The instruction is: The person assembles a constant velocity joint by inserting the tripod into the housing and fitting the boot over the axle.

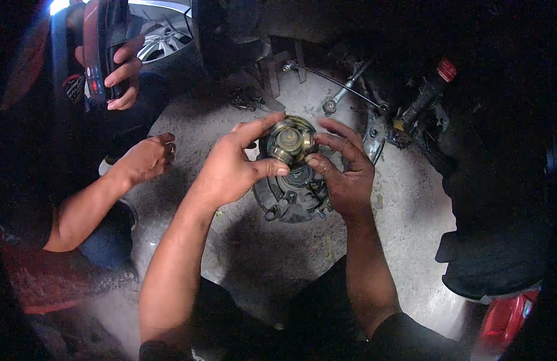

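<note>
Jointly, left hand point(232, 159) and right hand point(350, 175) pinch a tripod joint point(289, 141), each grip half-curled, partly hiding a metal assembly point(290, 201); a co-worker's hand point(147, 160) and metal rod point(346, 89) flank them.

both bare hands meet mid-view, turned in toward each other. left hand point(230, 165): index reaching up and right, thumb lower and pointing right, wide c-shaped grip, other fingers mostly hidden behind. right hand point(353, 180): thumb and bent index close together in a pinch, upper fingers lifted, curved left. left forearm point(175, 274) slants up-right from lower edge; right forearm point(373, 271) slants up-left. both wrists nearly straight.
</note>
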Demonstrator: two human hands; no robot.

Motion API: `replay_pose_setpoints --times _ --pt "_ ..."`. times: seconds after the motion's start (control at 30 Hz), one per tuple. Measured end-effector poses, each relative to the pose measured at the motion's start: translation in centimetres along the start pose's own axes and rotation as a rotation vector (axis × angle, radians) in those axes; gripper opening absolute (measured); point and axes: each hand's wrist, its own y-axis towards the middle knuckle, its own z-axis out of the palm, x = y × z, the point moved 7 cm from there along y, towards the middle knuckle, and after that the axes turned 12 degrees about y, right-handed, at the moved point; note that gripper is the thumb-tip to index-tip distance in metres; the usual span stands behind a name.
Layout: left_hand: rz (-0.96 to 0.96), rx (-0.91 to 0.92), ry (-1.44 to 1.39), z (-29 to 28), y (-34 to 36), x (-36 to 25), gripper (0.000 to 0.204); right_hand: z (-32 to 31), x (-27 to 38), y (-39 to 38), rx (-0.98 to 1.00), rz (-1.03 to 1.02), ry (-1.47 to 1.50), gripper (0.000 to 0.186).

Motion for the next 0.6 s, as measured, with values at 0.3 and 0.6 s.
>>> replay_pose_setpoints --times 0.3,0.6 --pt "-0.008 -0.028 -0.147 0.1 0.2 0.1 0.098 -0.2 -4.6 -0.7 0.068 0.233 0.124 0.098" --pt "0.072 -0.096 -0.023 -0.9 -0.3 0.7 0.1 2.8 -8.5 -1.8 0.154 0.442 0.08 0.091"
